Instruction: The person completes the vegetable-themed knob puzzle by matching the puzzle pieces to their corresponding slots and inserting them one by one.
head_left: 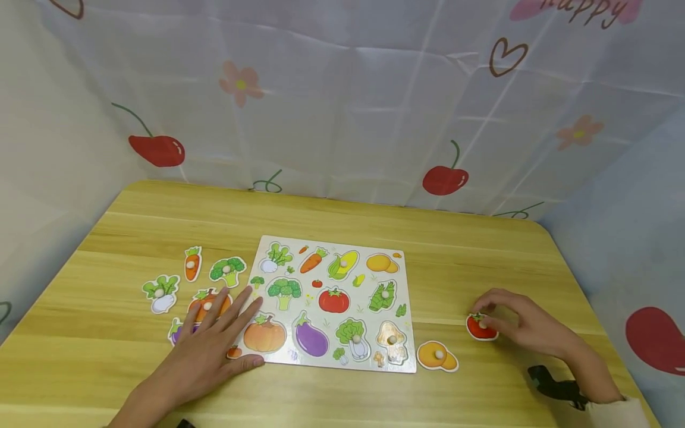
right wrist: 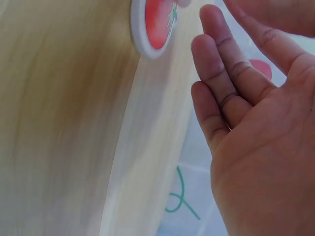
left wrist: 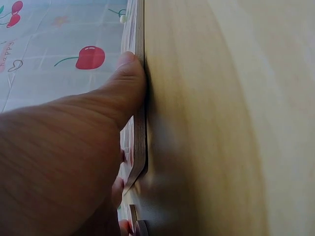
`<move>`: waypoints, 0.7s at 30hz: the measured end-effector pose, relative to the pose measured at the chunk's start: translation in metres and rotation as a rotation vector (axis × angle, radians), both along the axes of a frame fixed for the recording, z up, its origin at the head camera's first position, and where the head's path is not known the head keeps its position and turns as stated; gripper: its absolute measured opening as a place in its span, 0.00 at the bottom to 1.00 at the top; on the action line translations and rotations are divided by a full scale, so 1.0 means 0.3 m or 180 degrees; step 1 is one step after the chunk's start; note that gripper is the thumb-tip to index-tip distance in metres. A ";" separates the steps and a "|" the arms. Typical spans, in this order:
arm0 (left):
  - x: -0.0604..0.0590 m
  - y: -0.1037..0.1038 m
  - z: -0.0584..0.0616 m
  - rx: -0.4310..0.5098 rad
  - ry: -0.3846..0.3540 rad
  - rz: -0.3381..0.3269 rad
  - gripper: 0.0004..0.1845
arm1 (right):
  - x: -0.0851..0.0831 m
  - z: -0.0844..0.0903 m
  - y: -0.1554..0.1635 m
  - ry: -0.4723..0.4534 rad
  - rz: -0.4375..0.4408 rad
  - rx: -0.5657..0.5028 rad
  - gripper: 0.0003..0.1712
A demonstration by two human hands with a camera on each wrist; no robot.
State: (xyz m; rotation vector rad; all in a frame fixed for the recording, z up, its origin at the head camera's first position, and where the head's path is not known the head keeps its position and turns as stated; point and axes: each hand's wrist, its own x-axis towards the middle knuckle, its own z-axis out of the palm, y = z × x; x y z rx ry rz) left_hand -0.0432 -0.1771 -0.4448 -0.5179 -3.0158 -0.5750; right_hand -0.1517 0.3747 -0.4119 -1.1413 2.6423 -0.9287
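A white vegetable puzzle board (head_left: 362, 261) lies mid-table, several pegged pieces seated in it. My left hand (head_left: 214, 342) lies flat with fingers spread at the board's near-left corner, over a loose pumpkin piece (head_left: 206, 302) and a purple eggplant piece (head_left: 174, 330). Its thumb (left wrist: 130, 73) presses the board's edge (left wrist: 141, 142). To the right of the board, my right hand (head_left: 508, 315) arches over a loose red tomato piece (head_left: 480, 328), thumb and forefinger at its white knob. The tomato piece (right wrist: 155, 24) lies flat on the wood, the other fingers (right wrist: 216, 73) relaxed beside it.
Loose carrot (head_left: 192, 263), broccoli (head_left: 227, 270) and radish (head_left: 160, 292) pieces lie left of the board; a yellow potato piece (head_left: 437, 355) lies at its near-right corner. The wooden table (head_left: 481, 249) is walled by a cherry-print cloth (head_left: 342, 119). A black strap (head_left: 556, 389) circles my right wrist.
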 end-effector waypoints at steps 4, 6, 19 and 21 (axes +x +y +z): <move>-0.001 0.000 -0.001 -0.0004 0.0016 0.0003 0.45 | 0.007 -0.003 0.025 -0.0089 0.0062 -0.0012 0.22; 0.000 0.001 -0.001 0.0001 0.0010 0.0002 0.45 | 0.012 -0.007 0.031 -0.0183 0.0030 -0.0005 0.21; 0.001 -0.001 0.001 0.0003 -0.0042 0.0001 0.45 | 0.017 -0.027 0.037 -0.0330 -0.0100 0.0032 0.15; 0.000 0.000 0.003 -0.0002 -0.0041 0.0001 0.45 | 0.018 -0.029 0.039 -0.0319 -0.0140 0.0056 0.15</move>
